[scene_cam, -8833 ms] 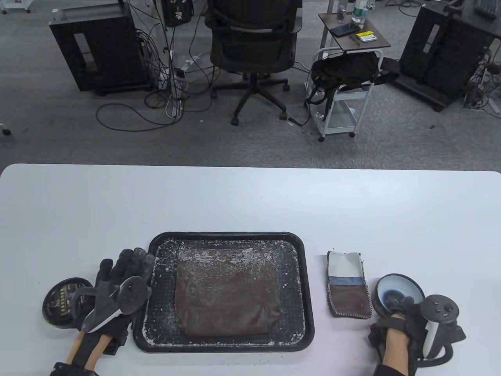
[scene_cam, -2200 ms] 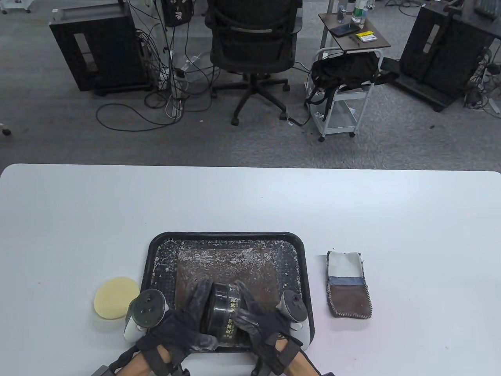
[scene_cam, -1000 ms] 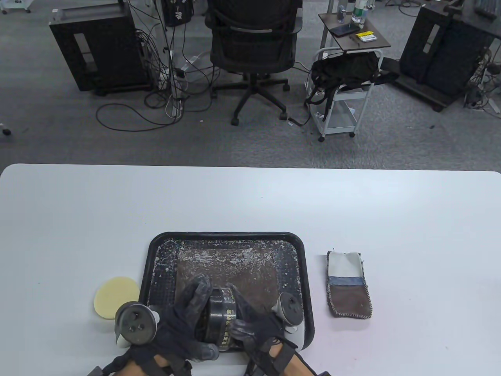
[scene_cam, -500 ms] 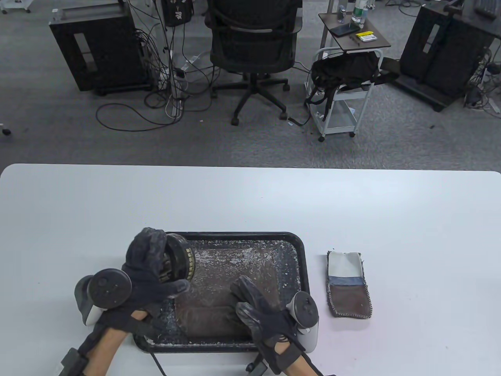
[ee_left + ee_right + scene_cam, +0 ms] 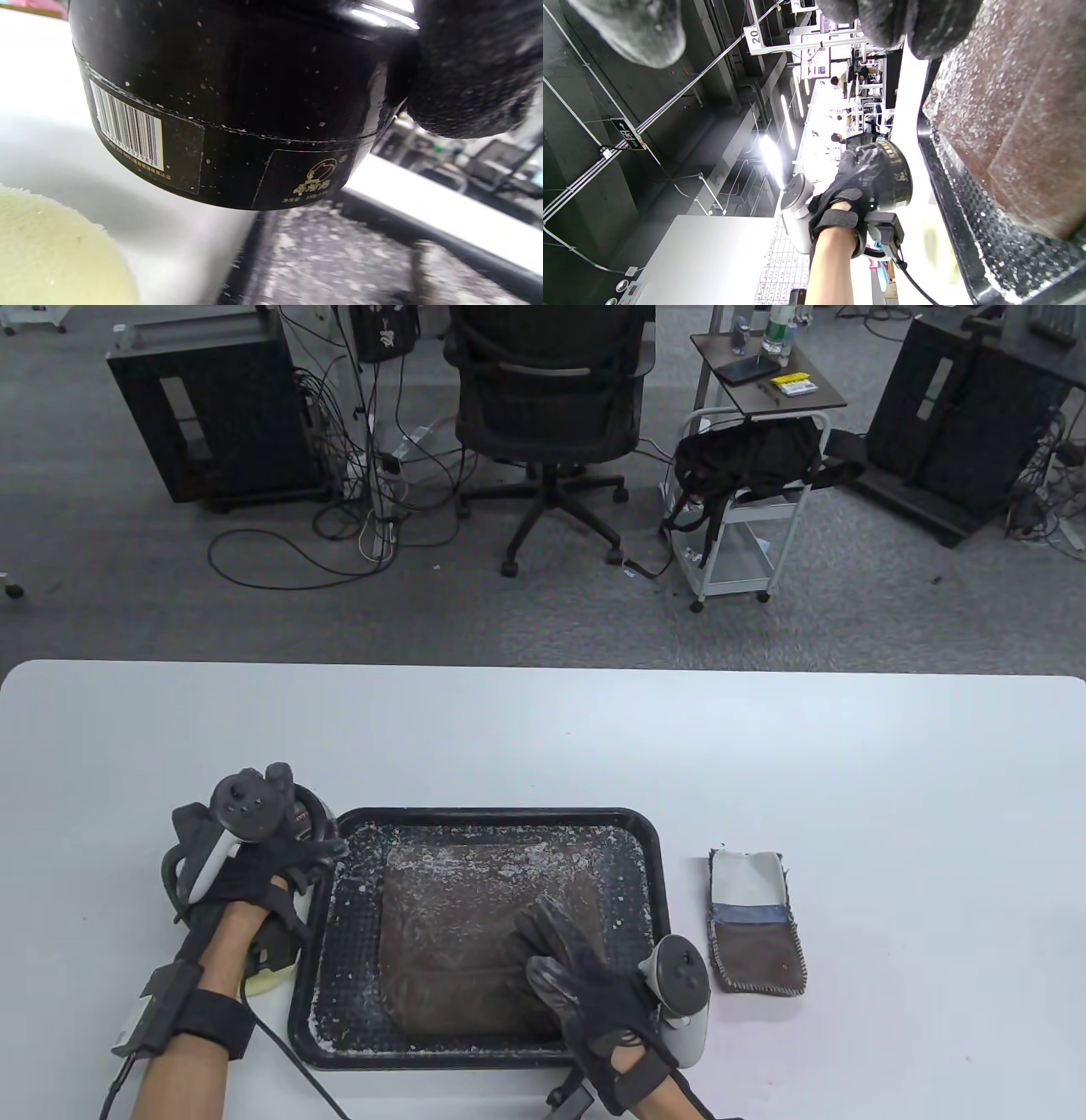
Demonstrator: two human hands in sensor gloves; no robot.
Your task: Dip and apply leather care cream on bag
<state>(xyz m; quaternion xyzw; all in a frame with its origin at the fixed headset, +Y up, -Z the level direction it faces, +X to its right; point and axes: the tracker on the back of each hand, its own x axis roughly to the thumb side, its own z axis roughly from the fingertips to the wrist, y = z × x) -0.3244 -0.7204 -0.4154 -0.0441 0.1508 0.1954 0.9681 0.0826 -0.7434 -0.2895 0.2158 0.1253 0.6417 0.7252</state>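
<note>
Tray (image 5: 316, 967) as landmark. Bag (image 5: 484, 933) lies flat inside it, speckled w/ white flecks. L hand (image 5: 254, 857) is just off the tray's far-left corner, fingers clamped on the black cream jar (image 5: 237, 106); wrist view shows the jar tilted w/ its base just above the white surface (image 5: 543, 729), so not set down yet. Can't tell if a lid is on. Yellow sponge (image 5: 51, 254) sits left of the tray, near side, mostly hidden under the L forearm. R hand (image 5: 585, 976) rests on the bag's near-right part, fingers spread & straight, gripping nothing. Folded cloth (image 5: 755, 925) lies right of the tray, well apart from both hands.

Risks, judged from here:
- Jar is tilted; landing on its edge could tip it or make it roll, spilling cream if open.
- Jar sits close to the tray rim; a knock there could jolt it.
- L forearm over the sponge could drag it off its spot.
- Gloves look dusty w/ residue, so grip may slip.
</note>
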